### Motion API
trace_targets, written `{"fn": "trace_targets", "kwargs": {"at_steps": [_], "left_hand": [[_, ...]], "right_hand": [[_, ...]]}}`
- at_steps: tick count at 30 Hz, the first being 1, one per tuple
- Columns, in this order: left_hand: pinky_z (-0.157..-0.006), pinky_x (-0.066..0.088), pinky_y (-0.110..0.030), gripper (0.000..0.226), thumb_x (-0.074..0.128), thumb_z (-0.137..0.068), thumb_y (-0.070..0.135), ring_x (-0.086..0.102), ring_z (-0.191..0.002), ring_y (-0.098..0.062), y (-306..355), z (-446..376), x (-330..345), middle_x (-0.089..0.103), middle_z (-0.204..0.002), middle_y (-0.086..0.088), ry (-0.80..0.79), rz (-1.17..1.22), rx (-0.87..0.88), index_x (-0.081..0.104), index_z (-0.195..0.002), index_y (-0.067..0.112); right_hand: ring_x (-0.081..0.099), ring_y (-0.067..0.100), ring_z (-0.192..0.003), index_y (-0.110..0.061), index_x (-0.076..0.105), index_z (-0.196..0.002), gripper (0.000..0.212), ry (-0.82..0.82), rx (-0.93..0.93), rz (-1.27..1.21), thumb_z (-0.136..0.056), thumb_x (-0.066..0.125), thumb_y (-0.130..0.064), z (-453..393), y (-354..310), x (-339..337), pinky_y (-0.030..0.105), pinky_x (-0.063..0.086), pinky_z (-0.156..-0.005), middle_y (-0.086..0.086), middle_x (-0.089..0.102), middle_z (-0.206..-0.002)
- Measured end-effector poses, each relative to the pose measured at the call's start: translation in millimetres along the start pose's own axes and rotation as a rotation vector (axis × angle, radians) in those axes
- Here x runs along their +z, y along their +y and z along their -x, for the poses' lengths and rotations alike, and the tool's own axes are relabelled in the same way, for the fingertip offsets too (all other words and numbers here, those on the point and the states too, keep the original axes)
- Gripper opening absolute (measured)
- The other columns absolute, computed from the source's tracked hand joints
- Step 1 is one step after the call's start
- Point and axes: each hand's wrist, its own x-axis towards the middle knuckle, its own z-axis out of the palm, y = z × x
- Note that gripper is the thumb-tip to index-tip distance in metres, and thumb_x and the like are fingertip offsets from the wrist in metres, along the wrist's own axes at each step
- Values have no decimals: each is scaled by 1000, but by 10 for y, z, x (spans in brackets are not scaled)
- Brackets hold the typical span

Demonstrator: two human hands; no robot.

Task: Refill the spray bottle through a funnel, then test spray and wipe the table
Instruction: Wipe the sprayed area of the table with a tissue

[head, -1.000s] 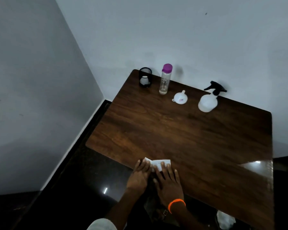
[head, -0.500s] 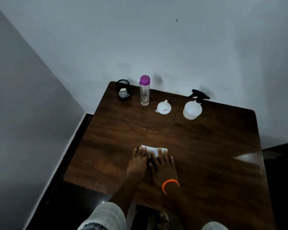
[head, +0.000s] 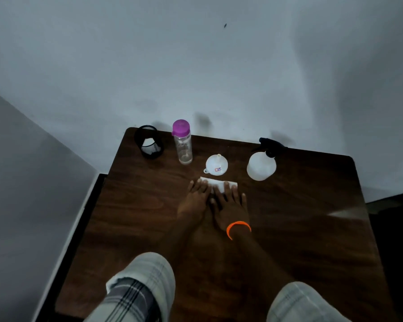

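Note:
A folded white cloth (head: 215, 183) lies flat on the dark wooden table (head: 300, 228), just in front of the funnel. My left hand (head: 194, 201) and my right hand (head: 229, 205) lie side by side, palms down, with their fingers pressing on the cloth. An orange band is on the right wrist. The white funnel (head: 216, 165) sits upside down behind the cloth. To its right stands the white spray bottle (head: 261, 167) with its black trigger head on. A clear bottle with a purple cap (head: 183, 142) stands to the funnel's left.
A black mesh cup (head: 149, 145) with something white inside sits at the table's far left corner. Walls close in behind and to the left of the table. Light checked sleeves fill the bottom of the view.
Both hands have slid the cloth away from me, from the table's near edge to just in front of the funnel. My head has moved forward over the table.

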Motion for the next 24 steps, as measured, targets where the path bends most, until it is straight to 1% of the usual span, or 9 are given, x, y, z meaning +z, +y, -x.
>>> {"fn": "trace_targets", "kwargs": {"at_steps": [5,10,14,16,18,20,21,23,24], "left_hand": [[-125,-2,-44,58,35,-103,24,6,-154,-28,319,-227,-26,17,-165,-14,-15,-19,33,20,-157,9],[-125,0,-46,63,38,-100,28,6,-154,-29,600,-134,54,18,-164,-15,-76,-27,85,21,-157,9],[-125,-3,-45,60,20,-100,29,3,-154,-28,765,132,144,16,-165,-13,-106,-48,110,20,-157,10],[-125,-2,-45,71,7,-92,37,6,-154,-29,851,372,183,19,-164,-15,-92,-35,141,24,-156,8],[-125,0,-44,84,1,-83,41,10,-153,-29,924,608,239,24,-162,-16,-53,18,146,28,-154,6],[-125,-2,-42,82,3,-84,39,9,-153,-29,1001,827,287,25,-162,-16,-62,44,114,29,-154,6],[-125,-3,-42,76,8,-88,38,8,-154,-28,1032,931,305,24,-162,-15,-65,36,96,28,-155,7],[-125,-2,-41,62,27,-98,31,6,-154,-25,1071,1136,362,22,-164,-12,-83,-4,67,25,-156,9],[-125,-1,-41,61,36,-99,29,6,-154,-24,1075,1228,402,22,-164,-11,-97,-9,56,25,-156,10]], "right_hand": [[-13,19,-154,-46,-2,-156,56,-11,37,18,-104,19,-54,-76,332,-142,50,-5,-124,-7,-10,-167],[-11,21,-154,-46,-4,-156,58,-16,87,-13,-104,20,-54,219,530,-130,49,-4,-124,-6,-11,-167],[-11,20,-154,-47,-6,-155,59,-8,114,-35,-103,20,-57,628,598,-15,48,-5,-124,-6,-10,-167],[-9,20,-155,-48,-5,-155,59,-2,112,-29,-102,21,-57,859,612,67,48,-4,-124,-5,-8,-168],[-7,21,-155,-48,-4,-155,59,4,109,-22,-102,22,-56,1072,609,147,48,-3,-124,-4,-6,-168],[-5,21,-155,-47,-1,-156,59,8,101,-17,-102,23,-56,1283,594,219,47,-3,-123,-4,-4,-168],[-3,22,-155,-46,3,-156,59,10,93,-15,-102,24,-56,1391,581,249,48,-2,-123,-3,-2,-168],[2,23,-155,-44,9,-157,59,14,75,-17,-101,26,-56,1623,554,308,49,2,-123,-1,3,-167],[2,23,-155,-44,10,-157,59,7,66,-20,-101,25,-57,1722,538,339,50,3,-123,-1,4,-167]]}}
